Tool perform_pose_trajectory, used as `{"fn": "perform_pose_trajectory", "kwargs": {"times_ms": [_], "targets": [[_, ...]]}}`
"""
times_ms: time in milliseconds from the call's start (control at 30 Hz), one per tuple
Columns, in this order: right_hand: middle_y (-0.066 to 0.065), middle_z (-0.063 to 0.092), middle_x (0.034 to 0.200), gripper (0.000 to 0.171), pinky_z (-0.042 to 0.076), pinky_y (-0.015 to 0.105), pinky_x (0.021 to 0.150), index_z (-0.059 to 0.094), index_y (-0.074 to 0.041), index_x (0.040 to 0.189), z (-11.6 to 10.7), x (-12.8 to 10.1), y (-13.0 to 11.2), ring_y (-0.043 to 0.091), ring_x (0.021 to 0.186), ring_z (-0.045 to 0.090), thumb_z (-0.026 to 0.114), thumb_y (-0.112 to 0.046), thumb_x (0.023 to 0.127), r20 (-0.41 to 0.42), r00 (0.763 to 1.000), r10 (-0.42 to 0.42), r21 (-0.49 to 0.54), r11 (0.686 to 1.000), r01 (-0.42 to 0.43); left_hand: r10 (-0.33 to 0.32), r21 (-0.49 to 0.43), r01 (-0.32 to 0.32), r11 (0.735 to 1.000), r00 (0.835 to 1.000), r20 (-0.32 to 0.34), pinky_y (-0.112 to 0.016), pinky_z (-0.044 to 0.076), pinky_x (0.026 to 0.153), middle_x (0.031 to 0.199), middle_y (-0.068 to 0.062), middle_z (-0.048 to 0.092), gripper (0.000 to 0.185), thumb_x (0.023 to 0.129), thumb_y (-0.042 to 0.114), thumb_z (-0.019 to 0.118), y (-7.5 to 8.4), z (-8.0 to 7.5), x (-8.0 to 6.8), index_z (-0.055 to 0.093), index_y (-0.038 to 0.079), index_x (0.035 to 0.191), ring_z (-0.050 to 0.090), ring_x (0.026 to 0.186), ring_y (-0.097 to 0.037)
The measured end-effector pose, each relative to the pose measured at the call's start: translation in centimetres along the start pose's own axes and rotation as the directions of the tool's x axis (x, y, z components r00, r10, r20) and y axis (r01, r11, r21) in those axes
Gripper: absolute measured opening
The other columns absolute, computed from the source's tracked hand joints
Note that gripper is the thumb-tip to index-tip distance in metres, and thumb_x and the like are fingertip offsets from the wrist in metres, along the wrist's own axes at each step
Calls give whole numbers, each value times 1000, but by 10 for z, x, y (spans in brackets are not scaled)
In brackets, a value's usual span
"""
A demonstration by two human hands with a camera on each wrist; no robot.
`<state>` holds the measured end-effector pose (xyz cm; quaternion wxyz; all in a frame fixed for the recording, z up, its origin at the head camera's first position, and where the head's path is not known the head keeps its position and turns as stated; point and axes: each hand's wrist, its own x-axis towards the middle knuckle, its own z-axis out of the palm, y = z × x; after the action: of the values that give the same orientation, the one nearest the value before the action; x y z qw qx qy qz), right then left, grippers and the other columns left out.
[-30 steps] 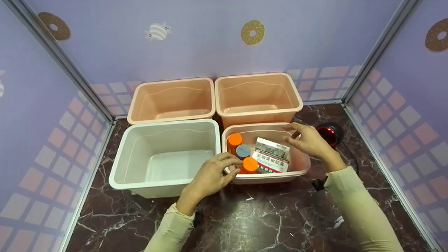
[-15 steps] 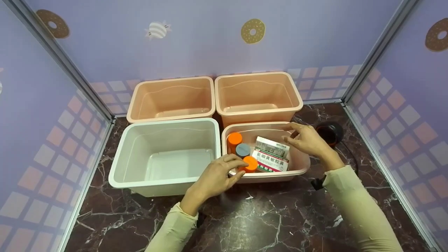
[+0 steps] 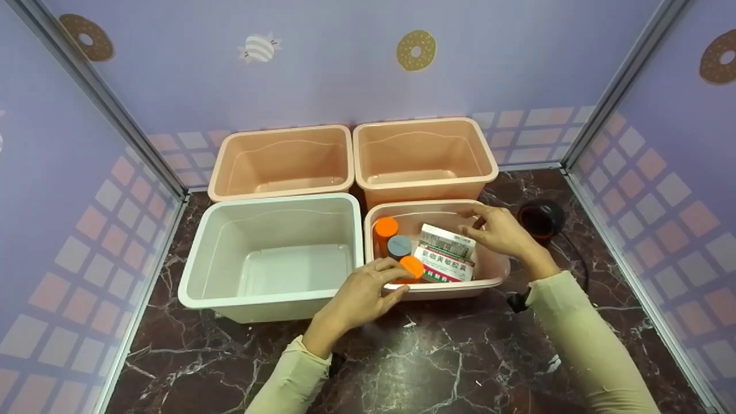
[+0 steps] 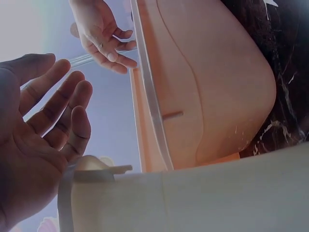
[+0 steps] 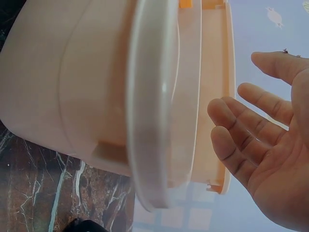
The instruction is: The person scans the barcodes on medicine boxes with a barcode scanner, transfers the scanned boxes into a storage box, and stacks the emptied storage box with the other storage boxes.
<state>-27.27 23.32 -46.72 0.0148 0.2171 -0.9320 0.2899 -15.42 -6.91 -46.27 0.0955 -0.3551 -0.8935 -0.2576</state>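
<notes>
- Hands: both hold nothing, with fingers loosely extended. Left hand (image 3: 363, 294) is at the near left corner of the pale pink bin (image 3: 448, 293); its fingertips overlap the near orange-capped bottle (image 3: 411, 267) in the head view, and contact cannot be told. Right hand (image 3: 499, 231) is above the same bin's right end, thumb apart from the fingers.
- Bench (image 3: 460, 351): dark, marble-patterned; carries all four bins.
- White bin (image 3: 259, 300): front left, just beside the pale pink bin.
- Rear left bin (image 3: 287, 155) and rear right bin (image 3: 425, 195): peach, side by side behind the front pair.
- Pale pink bin: front right; contains two cartons and three bottles.
- Front carton (image 3: 445, 264): white, red and green bands, tilted. Rear carton (image 3: 448, 238) is just behind it.
- Far orange-capped bottle (image 3: 386, 229), grey-capped bottle (image 3: 399, 247) and near orange-capped bottle: upright, in a row left of the cartons.
</notes>
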Motion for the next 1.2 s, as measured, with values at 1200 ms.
{"fn": "perform_pose_trajectory", "kwargs": {"times_ms": [1200], "targets": [[10, 69, 106, 36, 53, 39, 72, 64, -8, 110, 19, 10, 0, 22, 79, 67, 66, -33, 84, 23, 1000, -14, 8, 1000, 14, -67, -46, 62, 997, 992, -107, -28, 50, 86, 105, 7, 61, 20, 88, 23, 64, 4, 40, -2, 68, 21, 107, 59, 100, -11]]}}
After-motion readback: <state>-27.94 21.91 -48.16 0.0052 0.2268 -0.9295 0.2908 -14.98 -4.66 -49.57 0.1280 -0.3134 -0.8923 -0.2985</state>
